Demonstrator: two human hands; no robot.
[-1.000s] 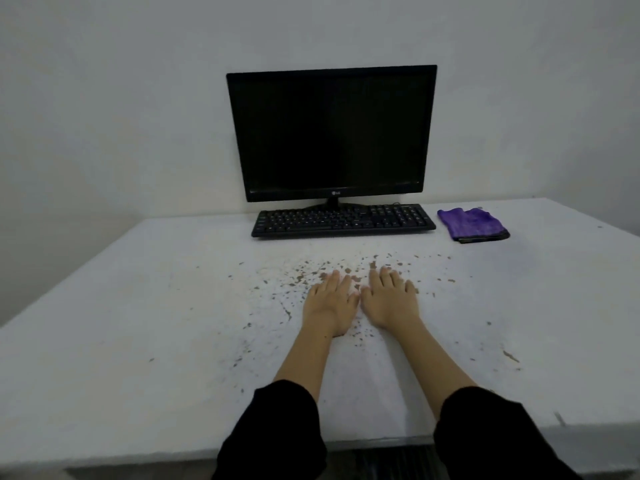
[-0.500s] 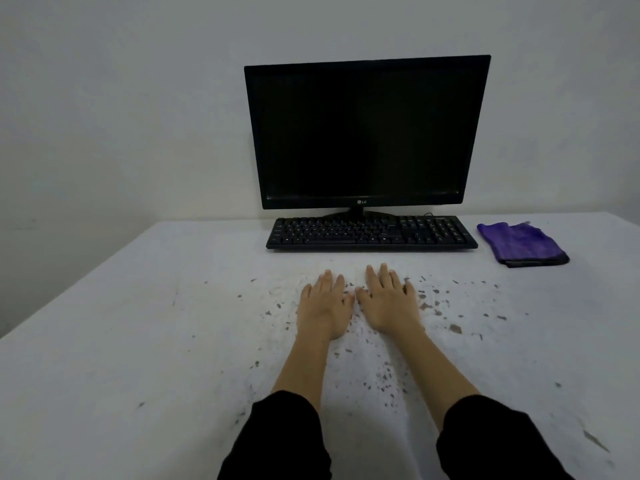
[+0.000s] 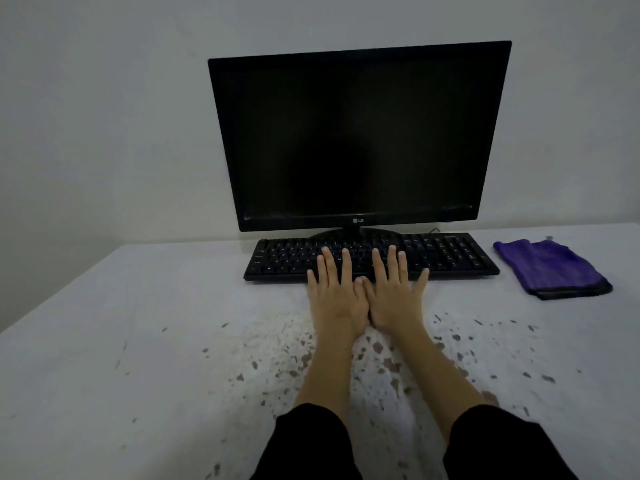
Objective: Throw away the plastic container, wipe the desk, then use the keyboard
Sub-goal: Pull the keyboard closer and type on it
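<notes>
1. Head view: the left hand (image 3: 334,299) and right hand (image 3: 393,296) lie side by side, thumbs touching, fingers straight and spread, holding nothing
2. Their fingertips lie over the middle keys of the keyboard (image 3: 446,252), palms over its near edge
3. The keyboard sits on the far part of the desk (image 3: 121,341), just near of the dark monitor (image 3: 356,136)
4. A folded purple cloth (image 3: 550,266) lies right of the keyboard, apart from it
5. Brown specks (image 3: 377,348) dot the desk around the forearms

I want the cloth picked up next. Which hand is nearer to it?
Right. The right hand lies with its fingers on the keyboard, nearer the cloth; the left hand lies beside it, farther off.
</notes>
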